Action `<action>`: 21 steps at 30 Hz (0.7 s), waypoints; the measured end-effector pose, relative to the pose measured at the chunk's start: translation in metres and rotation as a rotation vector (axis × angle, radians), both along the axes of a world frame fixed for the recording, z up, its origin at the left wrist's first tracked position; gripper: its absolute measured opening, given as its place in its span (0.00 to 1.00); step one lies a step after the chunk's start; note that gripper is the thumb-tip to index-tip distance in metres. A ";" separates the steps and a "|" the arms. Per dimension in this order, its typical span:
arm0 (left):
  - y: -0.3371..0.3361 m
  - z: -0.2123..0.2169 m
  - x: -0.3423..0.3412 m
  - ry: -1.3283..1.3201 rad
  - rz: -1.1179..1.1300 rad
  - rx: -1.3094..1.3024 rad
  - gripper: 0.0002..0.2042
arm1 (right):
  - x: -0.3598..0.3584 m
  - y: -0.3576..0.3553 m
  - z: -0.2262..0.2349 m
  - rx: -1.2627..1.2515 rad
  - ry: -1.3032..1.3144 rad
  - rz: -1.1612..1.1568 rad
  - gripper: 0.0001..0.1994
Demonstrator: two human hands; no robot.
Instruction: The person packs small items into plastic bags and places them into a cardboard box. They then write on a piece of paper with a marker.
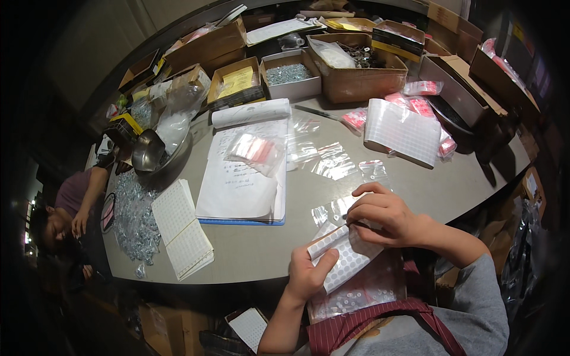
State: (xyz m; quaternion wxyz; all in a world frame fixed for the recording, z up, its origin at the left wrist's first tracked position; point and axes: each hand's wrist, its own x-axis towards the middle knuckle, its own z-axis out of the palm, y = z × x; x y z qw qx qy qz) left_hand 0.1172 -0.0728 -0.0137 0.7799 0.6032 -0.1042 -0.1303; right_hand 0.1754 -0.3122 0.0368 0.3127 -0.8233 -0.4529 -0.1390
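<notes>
Here's the dotted sheet (350,254), pale with rows of round dots, tilted over the near edge of the table, right between the person's two hands. The left hand (312,273) is clamped on its left end, thumb pressed flat on top, the other fingers mostly hidden. And the right hand (383,222) is at the upper edge, fingers curled, tips bunched close together; whether they pinch a dot, the sheet or nothing, it's impossible to tell from here.

This looks like delicate fingertip work on the edge. The left thumb does best to hold the sheet taut without creasing it; the right would do well to lift gently with the nails, at a low angle, one dot at a time, keeping clear of the neighbouring rows. Too hard a tug could tear or bend the sheet.

So, position: the sheet lies to the right of the left hand and below the right. Just beneath it, a clear bag (356,303) holds small round pieces. Beyond the hands, small clear bags (333,162) lie on the grey table (252,252), with a notepad (240,193) off to the left.
</notes>
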 end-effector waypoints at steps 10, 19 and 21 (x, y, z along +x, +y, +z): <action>0.003 -0.001 0.000 0.017 0.002 -0.010 0.17 | 0.005 0.004 0.007 -0.059 -0.130 0.056 0.13; 0.000 0.006 0.001 -0.010 -0.007 -0.017 0.19 | 0.025 0.006 0.005 0.211 0.386 -0.091 0.04; 0.001 0.006 0.000 0.002 -0.003 -0.025 0.19 | 0.026 0.005 0.010 0.182 0.351 -0.034 0.04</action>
